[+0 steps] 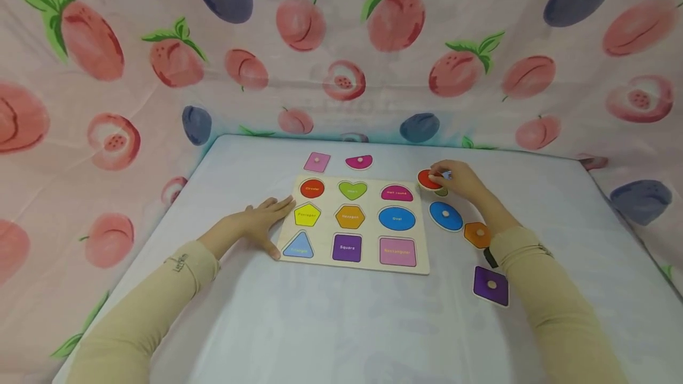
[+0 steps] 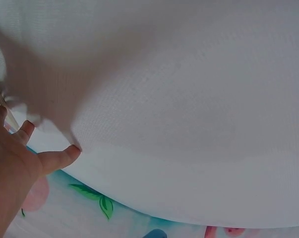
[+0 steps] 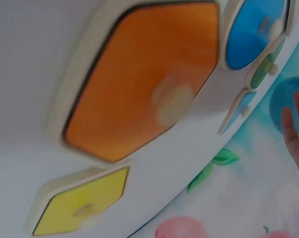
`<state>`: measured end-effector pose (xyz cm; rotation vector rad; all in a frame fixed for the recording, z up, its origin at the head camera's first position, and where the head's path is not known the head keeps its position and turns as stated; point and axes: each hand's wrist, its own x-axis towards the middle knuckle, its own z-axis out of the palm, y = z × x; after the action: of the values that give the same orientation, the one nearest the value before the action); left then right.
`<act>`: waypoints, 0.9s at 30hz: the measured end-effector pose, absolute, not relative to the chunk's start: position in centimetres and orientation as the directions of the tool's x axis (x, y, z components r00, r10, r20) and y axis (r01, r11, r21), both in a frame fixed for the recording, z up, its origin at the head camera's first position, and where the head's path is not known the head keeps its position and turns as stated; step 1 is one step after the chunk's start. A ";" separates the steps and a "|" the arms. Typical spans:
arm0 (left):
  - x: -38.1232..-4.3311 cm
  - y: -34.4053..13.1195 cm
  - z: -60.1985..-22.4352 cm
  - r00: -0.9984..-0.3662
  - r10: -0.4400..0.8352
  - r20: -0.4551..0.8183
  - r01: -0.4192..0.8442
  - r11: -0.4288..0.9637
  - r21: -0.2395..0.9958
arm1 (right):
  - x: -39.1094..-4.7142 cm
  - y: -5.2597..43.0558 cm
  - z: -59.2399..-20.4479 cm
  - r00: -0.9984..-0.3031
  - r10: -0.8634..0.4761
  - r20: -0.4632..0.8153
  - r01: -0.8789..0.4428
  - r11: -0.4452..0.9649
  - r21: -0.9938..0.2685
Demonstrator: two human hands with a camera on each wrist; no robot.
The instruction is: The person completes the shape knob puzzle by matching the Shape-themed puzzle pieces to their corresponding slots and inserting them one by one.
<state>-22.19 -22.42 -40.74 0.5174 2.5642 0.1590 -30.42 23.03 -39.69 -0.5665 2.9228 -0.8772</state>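
On the left edge of a wooden shape puzzle board (image 1: 325,236) rests my left hand (image 1: 261,224), fingers spread; the left wrist view also shows its thumb and fingers (image 2: 60,158). My right hand (image 1: 461,179) pinches the knob of a red circle piece (image 1: 425,180) beside the board's upper right corner. A green heart piece (image 3: 262,69) and a light blue triangle piece (image 3: 236,115) lie near that hand, mostly covered by it in the head view. The blue oval piece (image 1: 446,218) lies just below, right of the board.
An orange hexagon piece (image 1: 475,234) and a purple square piece (image 1: 490,289) lie near my right forearm. The yellow pentagon piece (image 3: 82,203) shows in the right wrist view. Behind the board are a pink rectangle piece (image 1: 317,165) and a magenta half-round piece (image 1: 358,164).
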 end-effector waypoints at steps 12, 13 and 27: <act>-22.0 -22.4 -40.6 -0.790 0.382 -0.479 0.325 0.924 0.201 | -30.9 18.1 -40.1 -0.902 -0.414 0.120 -0.403 0.710 -0.578; -22.0 -22.3 -40.6 -0.790 0.381 -0.481 0.325 0.924 0.200 | -31.0 17.8 -40.0 -0.901 -0.418 0.118 -0.405 0.710 -0.576; -22.2 -22.3 -40.7 -0.791 0.370 -0.487 0.312 0.929 0.198 | -31.8 13.0 -40.2 -0.912 -0.400 0.089 -0.359 0.675 -0.645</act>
<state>-22.24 -22.28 -40.75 0.4864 2.5484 0.1451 -31.84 13.02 -40.23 -0.6396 2.8207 -1.0662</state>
